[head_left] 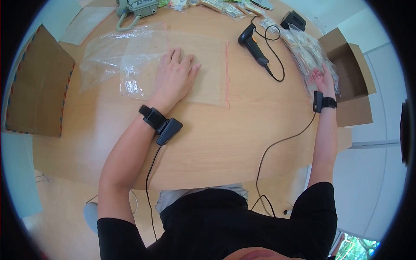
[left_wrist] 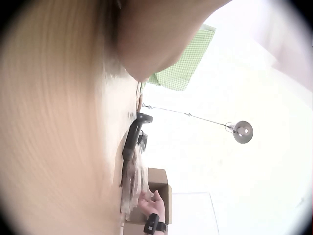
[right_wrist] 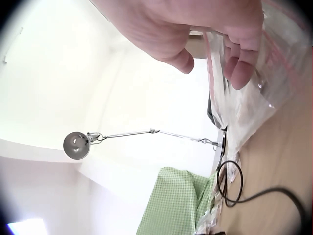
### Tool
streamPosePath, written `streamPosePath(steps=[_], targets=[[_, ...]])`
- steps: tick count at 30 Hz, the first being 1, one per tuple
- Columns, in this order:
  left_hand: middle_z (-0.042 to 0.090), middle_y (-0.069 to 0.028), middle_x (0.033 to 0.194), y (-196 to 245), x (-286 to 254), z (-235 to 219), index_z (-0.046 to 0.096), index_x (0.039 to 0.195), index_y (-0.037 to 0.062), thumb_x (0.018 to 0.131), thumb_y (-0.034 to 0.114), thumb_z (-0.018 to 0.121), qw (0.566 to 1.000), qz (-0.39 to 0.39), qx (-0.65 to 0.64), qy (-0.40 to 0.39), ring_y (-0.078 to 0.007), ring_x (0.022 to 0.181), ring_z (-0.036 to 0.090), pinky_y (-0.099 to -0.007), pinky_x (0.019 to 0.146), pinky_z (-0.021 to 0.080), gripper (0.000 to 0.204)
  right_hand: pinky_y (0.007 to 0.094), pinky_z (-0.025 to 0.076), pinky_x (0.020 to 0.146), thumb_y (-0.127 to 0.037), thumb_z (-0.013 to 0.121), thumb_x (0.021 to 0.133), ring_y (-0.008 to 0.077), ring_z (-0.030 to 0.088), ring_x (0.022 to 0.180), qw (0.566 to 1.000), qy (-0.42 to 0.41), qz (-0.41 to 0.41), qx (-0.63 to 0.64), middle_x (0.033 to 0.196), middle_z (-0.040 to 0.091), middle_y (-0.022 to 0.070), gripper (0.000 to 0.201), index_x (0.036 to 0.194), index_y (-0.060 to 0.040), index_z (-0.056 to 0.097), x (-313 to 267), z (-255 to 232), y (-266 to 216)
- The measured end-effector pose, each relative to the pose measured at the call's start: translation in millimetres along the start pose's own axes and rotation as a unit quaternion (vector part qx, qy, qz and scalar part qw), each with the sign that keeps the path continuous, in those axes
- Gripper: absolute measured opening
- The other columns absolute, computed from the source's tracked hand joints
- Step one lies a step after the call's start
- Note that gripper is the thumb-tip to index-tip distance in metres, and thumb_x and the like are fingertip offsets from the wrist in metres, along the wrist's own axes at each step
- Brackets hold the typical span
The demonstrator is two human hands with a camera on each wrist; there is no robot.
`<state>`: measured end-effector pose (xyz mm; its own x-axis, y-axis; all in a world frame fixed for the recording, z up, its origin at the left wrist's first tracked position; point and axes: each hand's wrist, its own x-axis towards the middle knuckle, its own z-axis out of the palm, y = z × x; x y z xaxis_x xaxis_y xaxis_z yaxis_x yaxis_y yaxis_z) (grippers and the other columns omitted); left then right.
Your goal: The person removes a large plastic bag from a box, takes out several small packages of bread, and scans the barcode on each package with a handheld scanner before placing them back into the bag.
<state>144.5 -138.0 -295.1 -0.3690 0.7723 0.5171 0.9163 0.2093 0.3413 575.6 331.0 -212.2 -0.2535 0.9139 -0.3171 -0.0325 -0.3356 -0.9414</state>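
Observation:
The left hand (head_left: pixel 177 80) lies palm down with its fingers spread, resting on flat clear plastic bags with red seal strips (head_left: pixel 208 73). At the right side, the right hand (head_left: pixel 324 81) is at the pile of filled clear bags (head_left: pixel 301 47), its palm turned up and fingers loosely bent. In the right wrist view the right hand (right_wrist: pixel 210 29) is beside the clear bags (right_wrist: pixel 249 107), thumb apart from the fingers; whether it touches or holds one cannot be told. The left wrist view shows the left hand (left_wrist: pixel 156 34) close up, fingertips hidden.
A black scanner (head_left: pixel 255 45) with a coiled cable lies between the hands. An open cardboard box (head_left: pixel 353 78) stands at the right, another box (head_left: pixel 41 82) at the left. A telephone (head_left: pixel 141 8) and small packets (head_left: pixel 216 5) line the far edge.

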Motion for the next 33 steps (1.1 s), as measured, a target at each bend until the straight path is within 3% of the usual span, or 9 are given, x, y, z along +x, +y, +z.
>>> streamPosePath(steps=[3,6,10,12,15,18,21,27,33], targets=[[0.06,-0.0263,0.14,-2,1,-2,0.067,0.126,-0.0007,0.103,0.025,0.063,0.999,0.016,0.027,0.001,-0.0429,0.138,0.051,-0.0513,0.116,0.041,0.035,0.04,0.06,0.084,-0.034,0.075,0.102,0.0253,0.067,0.101,0.996,0.014,-0.086,0.008,0.102,0.066,0.0117,0.045,0.127,0.0004,0.06,-34,39,20],[0.06,-0.0253,0.137,-10,1,0,0.063,0.128,-0.0031,0.101,0.023,0.064,0.992,0.058,0.113,0.019,-0.0418,0.136,0.052,-0.0509,0.116,0.043,0.037,0.0393,0.059,0.09,-0.032,0.071,0.104,0.0261,0.067,0.112,0.994,-0.031,-0.103,-0.015,0.12,0.068,0.0151,0.047,0.134,0.0015,0.061,-69,76,32],[0.06,-0.0238,0.143,-13,4,-6,0.058,0.134,-0.0038,0.099,0.015,0.063,0.99,0.051,0.12,-0.055,-0.041,0.135,0.054,-0.0505,0.116,0.043,0.041,0.0347,0.055,0.099,-0.032,0.066,0.108,0.0228,0.065,0.122,0.967,-0.134,-0.135,-0.172,0.142,0.064,0.0141,0.044,0.141,-0.004,0.065,-109,136,49],[0.059,-0.0232,0.145,-11,4,-7,0.057,0.139,-0.0011,0.098,0.012,0.063,0.992,0.034,0.113,-0.054,-0.0402,0.136,0.055,-0.0501,0.116,0.044,0.044,0.0372,0.052,0.106,-0.033,0.065,0.108,0.0251,0.061,0.132,0.919,-0.194,-0.166,-0.302,0.152,0.059,0.0156,0.046,0.144,-0.0052,0.064,-149,183,54],[0.062,-0.0191,0.136,-5,3,-16,0.061,0.141,0.0048,0.091,0.008,0.064,0.992,0.084,0.096,0.017,-0.037,0.133,0.056,-0.047,0.115,0.044,0.05,0.0425,0.043,0.117,-0.041,0.069,0.104,0.0351,0.049,0.146,0.737,-0.262,-0.341,-0.522,0.161,0.047,0.0231,0.051,0.142,-0.0063,0.067,-146,211,86],[0.064,-0.0154,0.135,-13,2,-3,0.064,0.137,0.009,0.093,0.008,0.063,0.995,0.097,0.001,0.027,-0.0345,0.131,0.058,-0.0451,0.113,0.047,0.044,0.0447,0.036,0.123,-0.044,0.071,0.1,0.0388,0.038,0.155,0.692,-0.259,-0.369,-0.564,0.167,0.038,0.0256,0.056,0.143,-0.007,0.066,-140,227,105],[0.064,-0.0146,0.14,-20,4,4,0.067,0.131,0.005,0.099,0.014,0.065,0.998,0.062,-0.022,-0.01,-0.0363,0.134,0.057,-0.0443,0.111,0.048,0.034,0.0451,0.035,0.124,-0.044,0.073,0.098,0.0423,0.037,0.155,0.686,-0.221,-0.401,-0.566,0.168,0.036,0.0276,0.06,0.142,-0.0039,0.067,-117,222,118],[0.066,-0.0141,0.132,-10,1,-3,0.068,0.123,0.0034,0.099,0.023,0.069,0.998,0.05,-0.024,0.018,-0.0349,0.126,0.061,-0.0441,0.107,0.05,0.031,0.0474,0.034,0.125,-0.042,0.073,0.097,0.0436,0.038,0.153,0.637,-0.166,-0.438,-0.611,0.166,0.037,0.0288,0.06,0.137,0.0024,0.067,-107,210,119],[0.066,-0.0111,0.127,-9,2,0,0.067,0.116,0.0065,0.094,0.027,0.075,0.998,0.024,-0.035,0.035,-0.0307,0.125,0.061,-0.0443,0.108,0.049,0.031,0.0472,0.037,0.123,-0.044,0.074,0.097,0.0423,0.045,0.149,0.639,-0.143,-0.481,-0.583,0.166,0.04,0.0259,0.057,0.138,-0.0045,0.069,-100,240,105]])
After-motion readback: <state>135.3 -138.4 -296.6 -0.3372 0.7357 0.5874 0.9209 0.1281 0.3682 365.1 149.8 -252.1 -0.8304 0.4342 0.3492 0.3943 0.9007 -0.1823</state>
